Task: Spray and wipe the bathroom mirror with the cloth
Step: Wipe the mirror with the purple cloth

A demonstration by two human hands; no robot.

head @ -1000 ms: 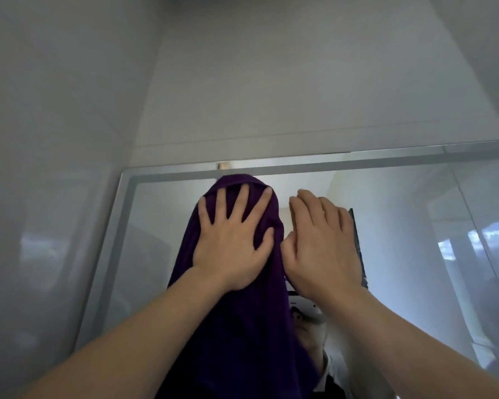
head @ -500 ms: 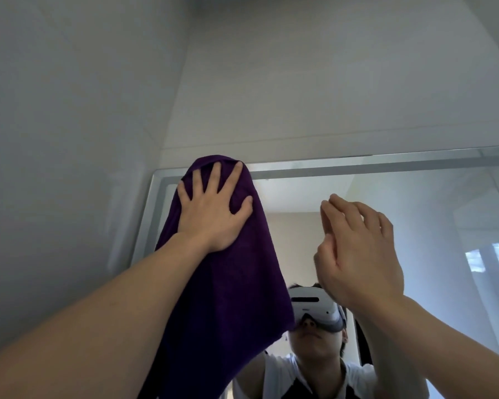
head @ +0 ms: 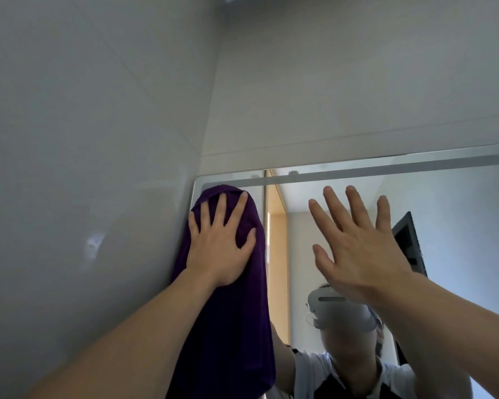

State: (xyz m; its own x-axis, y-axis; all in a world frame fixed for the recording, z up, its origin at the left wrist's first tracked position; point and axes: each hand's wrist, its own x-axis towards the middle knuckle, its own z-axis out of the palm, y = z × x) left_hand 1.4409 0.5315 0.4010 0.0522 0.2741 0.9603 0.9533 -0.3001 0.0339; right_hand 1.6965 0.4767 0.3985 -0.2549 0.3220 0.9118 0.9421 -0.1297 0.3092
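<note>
A dark purple cloth (head: 236, 326) hangs down the bathroom mirror (head: 458, 226) at its top left corner. My left hand (head: 218, 249) lies flat on the cloth's upper part with fingers spread, pressing it against the glass right beside the side wall. My right hand (head: 357, 254) is raised in front of the mirror to the right of the cloth, palm toward the glass, fingers spread, holding nothing. Whether it touches the glass I cannot tell. No spray bottle is in view.
A grey tiled side wall (head: 84, 168) meets the mirror's left edge. Pale wall (head: 343, 82) rises above the mirror's frosted top strip (head: 386, 171). The glass reflects a person wearing a headset, a doorway and a dark frame.
My left hand has slid the cloth left along the mirror's top edge into the corner. My right hand has come off the cloth and opened its fingers wide.
</note>
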